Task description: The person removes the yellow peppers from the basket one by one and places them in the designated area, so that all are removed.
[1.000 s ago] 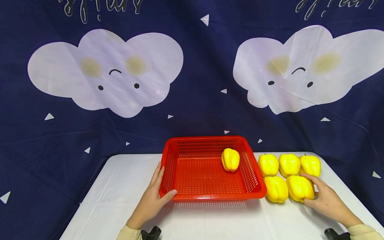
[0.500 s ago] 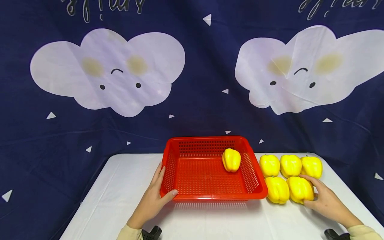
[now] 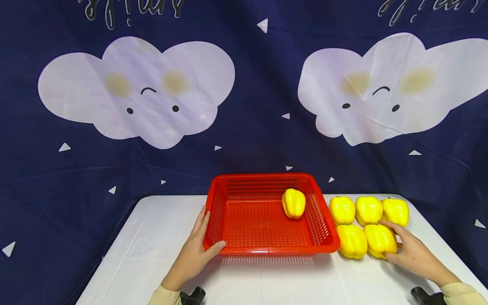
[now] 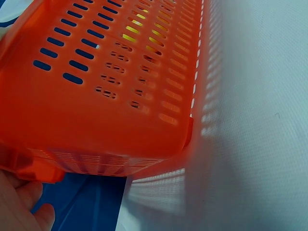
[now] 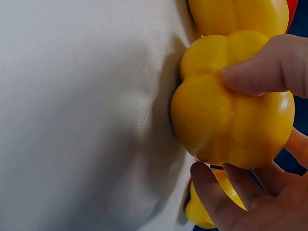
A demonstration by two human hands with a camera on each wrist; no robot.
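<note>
A red plastic basket (image 3: pixel 271 250) with slotted walls stands at mid-table, holding one yellow bell pepper (image 3: pixel 294 204) near its right side. My left hand (image 3: pixel 192 252) holds the basket's front left corner, thumb at the front rim and fingers along the left side. At the front right of a cluster of yellow peppers, my right hand (image 3: pixel 413 256) grips a bell pepper (image 3: pixel 377 240). In the right wrist view the thumb (image 5: pixel 260 72) presses that pepper (image 5: pixel 211 115) on one side, and the fingers reach around another side. It appears to sit on the table.
Beside the gripped pepper lies another yellow pepper (image 3: pixel 351 241); behind them stand three more in a row, with a middle pepper (image 3: pixel 368 210). A white cloth covers the table (image 3: pixel 145 237). Directly behind hangs a dark blue curtain (image 3: pixel 263 144) with cloud prints.
The view shifts slightly. My right hand and its pepper edge a few pixels left over the last half second; the left hand and basket stay put.
</note>
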